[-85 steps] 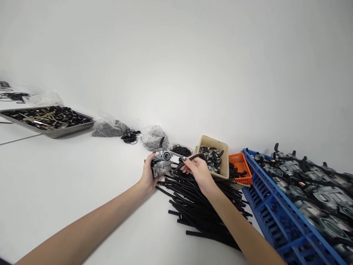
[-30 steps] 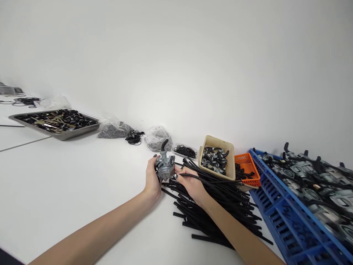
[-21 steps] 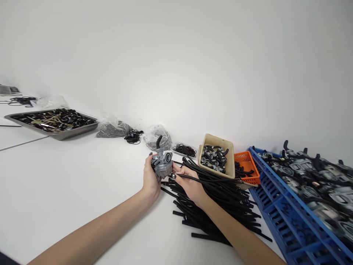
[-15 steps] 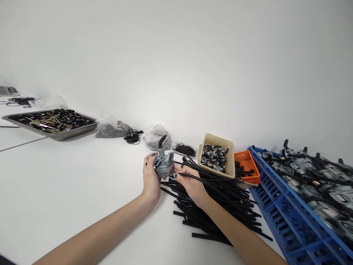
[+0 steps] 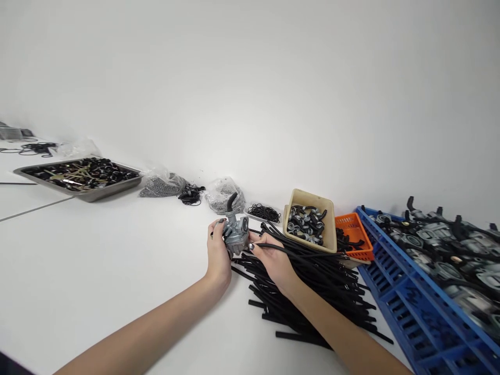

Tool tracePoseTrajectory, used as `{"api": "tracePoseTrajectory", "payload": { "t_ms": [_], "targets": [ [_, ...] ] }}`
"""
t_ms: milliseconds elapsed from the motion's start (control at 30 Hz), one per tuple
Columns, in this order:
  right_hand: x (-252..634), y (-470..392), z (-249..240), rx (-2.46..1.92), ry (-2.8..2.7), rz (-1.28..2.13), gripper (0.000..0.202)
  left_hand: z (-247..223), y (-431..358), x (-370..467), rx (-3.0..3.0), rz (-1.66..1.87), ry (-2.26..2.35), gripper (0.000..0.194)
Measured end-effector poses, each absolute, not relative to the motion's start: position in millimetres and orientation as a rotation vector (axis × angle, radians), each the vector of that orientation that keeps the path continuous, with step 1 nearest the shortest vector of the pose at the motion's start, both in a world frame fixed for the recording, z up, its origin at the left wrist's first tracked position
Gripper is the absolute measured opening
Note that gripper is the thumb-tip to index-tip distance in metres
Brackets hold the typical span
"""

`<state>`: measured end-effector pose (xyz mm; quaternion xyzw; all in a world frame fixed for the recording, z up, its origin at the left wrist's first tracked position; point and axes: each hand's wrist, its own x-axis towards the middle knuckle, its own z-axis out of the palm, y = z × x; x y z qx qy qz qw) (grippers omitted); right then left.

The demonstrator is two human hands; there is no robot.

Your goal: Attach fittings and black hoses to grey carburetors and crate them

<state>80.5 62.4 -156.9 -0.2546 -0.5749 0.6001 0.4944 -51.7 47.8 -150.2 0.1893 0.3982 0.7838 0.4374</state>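
Note:
A grey metal carburetor (image 5: pixel 236 234) with a black elbow boot (image 5: pixel 232 201) on top is held upright above the white table. My left hand (image 5: pixel 219 252) wraps round its left side, fingers closed on it. At its lower right, my right hand (image 5: pixel 271 255) pinches a thin black rubber hose (image 5: pixel 287 251) close to one end. That end meets the carburetor's lower side; whether it sits on a fitting there is hidden by the fingers. Beneath the right hand and forearm lies a heap of black hoses (image 5: pixel 312 291).
A beige bin (image 5: pixel 331 229) of small elbow parts and an orange basket (image 5: pixel 367 245) stand behind the hoses. At right, a blue crate (image 5: pixel 390 271) holds several carburetors. Along the back are plastic bags (image 5: pixel 224 195), black rings (image 5: pixel 263 212) and a metal tray (image 5: pixel 97 196) of parts.
The whole view has shifted slightly, so everything sits a little further right. Both hands keep their hold on the carburetor and the hose, with hardly any other movement.

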Motion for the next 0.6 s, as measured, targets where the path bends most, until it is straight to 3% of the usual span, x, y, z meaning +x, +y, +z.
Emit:
{"api": "tracePoseTrajectory", "payload": {
  "t_ms": [133,433,600],
  "targets": [
    [77.8,60.1,-158.8,-0.713,-1.182,1.440,0.063,-148.4,47.4,-50.8,0.510,1.939,0.972,0.045],
    [76.1,44.9,-167.8,-0.735,-0.941,1.388,0.139,-138.5,35.5,-43.7,0.493,1.914,0.967,0.046],
    [74.6,45.9,-171.3,-0.717,-0.931,1.344,0.144,-138.1,35.8,-43.9,0.493,1.917,0.972,0.046]
  ]
}}
